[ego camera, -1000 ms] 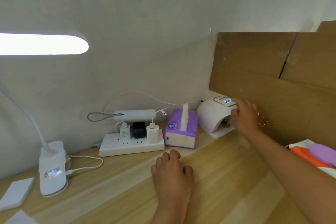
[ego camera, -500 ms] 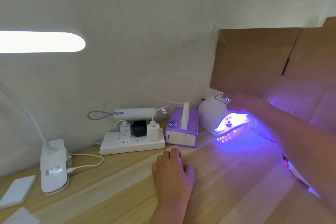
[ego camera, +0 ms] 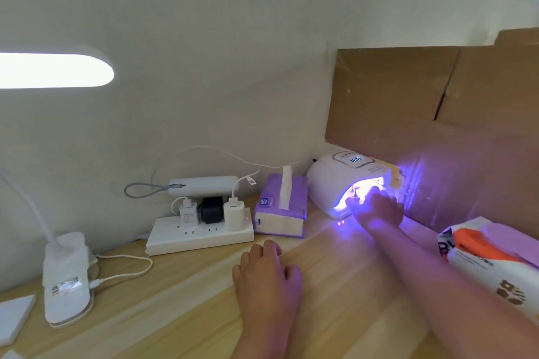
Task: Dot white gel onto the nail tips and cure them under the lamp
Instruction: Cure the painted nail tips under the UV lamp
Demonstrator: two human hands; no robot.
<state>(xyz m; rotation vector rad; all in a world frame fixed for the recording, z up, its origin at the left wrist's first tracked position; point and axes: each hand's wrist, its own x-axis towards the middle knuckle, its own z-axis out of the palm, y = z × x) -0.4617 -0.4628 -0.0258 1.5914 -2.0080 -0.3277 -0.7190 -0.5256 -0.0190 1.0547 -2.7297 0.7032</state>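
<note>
1. Curing seems the step in hand: the lit lamp sits far right, with the right hand at its mouth; I cannot tell its grip.
2. The left hand rests flat and empty, near.
3. Next, probably: withdraw and let the timer run.

The table was pale wood grain, smooth with a soft sheen. The nail lamp had a glossy white plastic shell. The power strip and the desk lamp base were white plastic too, but duller. Matt brown cardboard leaned on a flat, faintly rough wall. The tissue pack wore purple plastic film over soft paper, and the wipes pack looked slick.
</note>
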